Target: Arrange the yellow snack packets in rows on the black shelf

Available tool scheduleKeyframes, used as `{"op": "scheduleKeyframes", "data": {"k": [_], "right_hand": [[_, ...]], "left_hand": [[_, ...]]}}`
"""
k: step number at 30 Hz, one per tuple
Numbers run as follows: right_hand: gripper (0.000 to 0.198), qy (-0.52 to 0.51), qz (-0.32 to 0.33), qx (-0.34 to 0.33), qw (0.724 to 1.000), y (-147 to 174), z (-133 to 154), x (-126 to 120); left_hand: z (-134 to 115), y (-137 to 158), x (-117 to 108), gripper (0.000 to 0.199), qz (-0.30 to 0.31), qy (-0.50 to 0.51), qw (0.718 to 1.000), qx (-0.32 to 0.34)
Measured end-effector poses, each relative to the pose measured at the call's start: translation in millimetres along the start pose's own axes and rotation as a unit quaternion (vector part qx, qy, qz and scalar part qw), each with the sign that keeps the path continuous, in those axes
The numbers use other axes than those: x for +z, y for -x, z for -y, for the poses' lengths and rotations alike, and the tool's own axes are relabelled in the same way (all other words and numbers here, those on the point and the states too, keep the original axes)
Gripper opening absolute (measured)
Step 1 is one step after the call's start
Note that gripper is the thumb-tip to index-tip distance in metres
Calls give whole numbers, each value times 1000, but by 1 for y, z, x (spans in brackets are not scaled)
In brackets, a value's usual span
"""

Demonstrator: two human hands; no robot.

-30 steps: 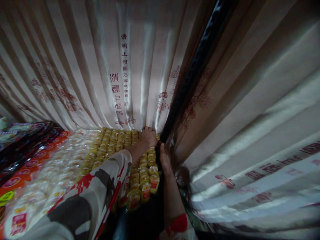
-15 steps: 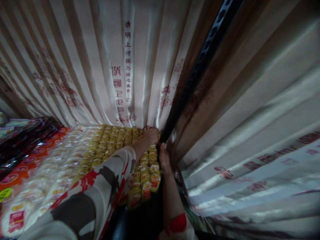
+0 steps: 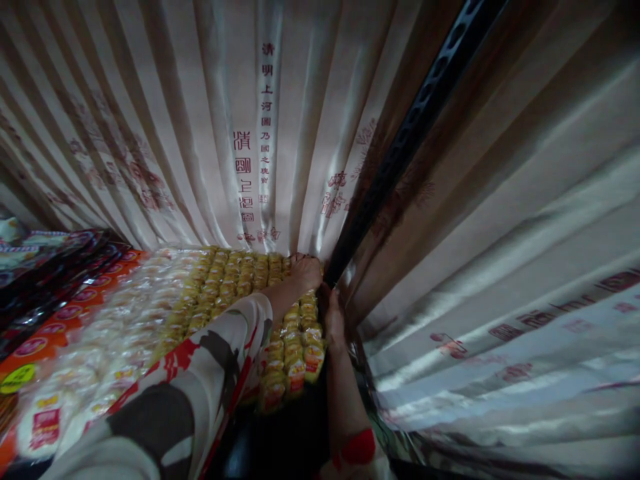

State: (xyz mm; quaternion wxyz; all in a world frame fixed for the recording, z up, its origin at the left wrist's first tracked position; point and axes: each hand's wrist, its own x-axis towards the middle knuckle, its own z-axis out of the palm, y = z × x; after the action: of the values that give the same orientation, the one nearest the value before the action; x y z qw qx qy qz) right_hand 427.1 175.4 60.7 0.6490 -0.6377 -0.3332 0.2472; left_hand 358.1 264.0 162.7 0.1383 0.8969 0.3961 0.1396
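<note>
Rows of small yellow-wrapped packets (image 3: 247, 277), round and cake-like, lie side by side on the display. My left hand (image 3: 307, 272) is at their far right corner, by the curtain. Its fingers bend down over the packets' far end, and what they close on is hidden. Lower and to the right, my right hand (image 3: 333, 320) rests along the side of the rows, beside the foot of a black slotted metal post (image 3: 395, 157). Its thumb side faces up; the other fingers are out of sight. My left forearm crosses above the packets.
A pleated, printed curtain (image 3: 210, 120) hangs behind and to the right of the display. Left of the yellow rows lie clear-wrapped white packets (image 3: 135, 313), orange packaging (image 3: 55, 330) and dark glossy packs (image 3: 55, 280). A dark gap (image 3: 295, 433) opens below the front packets.
The view has shifted slightly, so the scene sits a little farther right. Both hands stay at nearly the same places by the packets and the post.
</note>
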Motion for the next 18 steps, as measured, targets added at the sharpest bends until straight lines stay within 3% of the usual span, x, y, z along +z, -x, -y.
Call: {"op": "scheduleKeyframes", "data": {"k": [6,10,12,15,18], "right_hand": [[70,-92,-36,66,993,12,10,-3],[68,-116,-62,35,991,35,38,-6],[66,-72,-92,12,993,48,53,-12],[52,107,-128,-21,986,67,71,-27],[23,179,-80,-83,977,96,82,-37]], "left_hand": [[-9,15,-14,27,-49,-5,998,37],[-26,43,-22,29,-75,38,993,84],[-40,62,-25,30,-60,85,991,86],[-62,98,-26,29,-13,173,981,82],[-79,145,-26,29,-19,247,968,51]]}}
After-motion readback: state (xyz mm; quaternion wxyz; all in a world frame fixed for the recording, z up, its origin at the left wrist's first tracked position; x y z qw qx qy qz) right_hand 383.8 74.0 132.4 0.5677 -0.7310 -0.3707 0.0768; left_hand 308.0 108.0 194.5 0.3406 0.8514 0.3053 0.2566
